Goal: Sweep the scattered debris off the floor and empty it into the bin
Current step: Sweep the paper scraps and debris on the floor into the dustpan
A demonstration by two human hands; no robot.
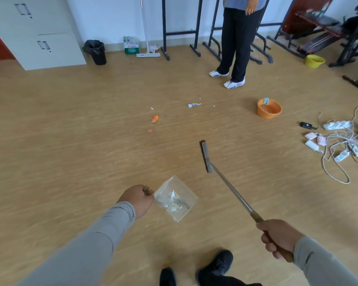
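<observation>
Far left against the wall stood a white cabinet (pixel 39 34), and just beside it the black bin (pixel 96 52) lined with a bag, well apart from the sweeping. Nearer the camera, the left hand (pixel 137 200) was curled tight round the short handle of a clear dustpan (pixel 175 198), which already held a few pale scraps and sat low over the floor (pixel 60 141). The pan looked light and stiff, so it probably had to be kept level on the way to the bin, or the scraps would slide out of its open lip.

Ahead lay the debris not yet gathered: an orange scrap (pixel 155 118), a smaller orange bit below it, white flecks, and a crumpled paper (pixel 193 105). All of it looked light and likely to skitter under a hard stroke, so short, gentle pulls seemed best.

To the right, the right hand (pixel 279 238) gripped the wooden end of the broom (pixel 206 156), whose narrow head rested near the floor, short of the debris. Further right sat an orange basin (pixel 269 109) and tangled cables (pixel 339 149).
</observation>
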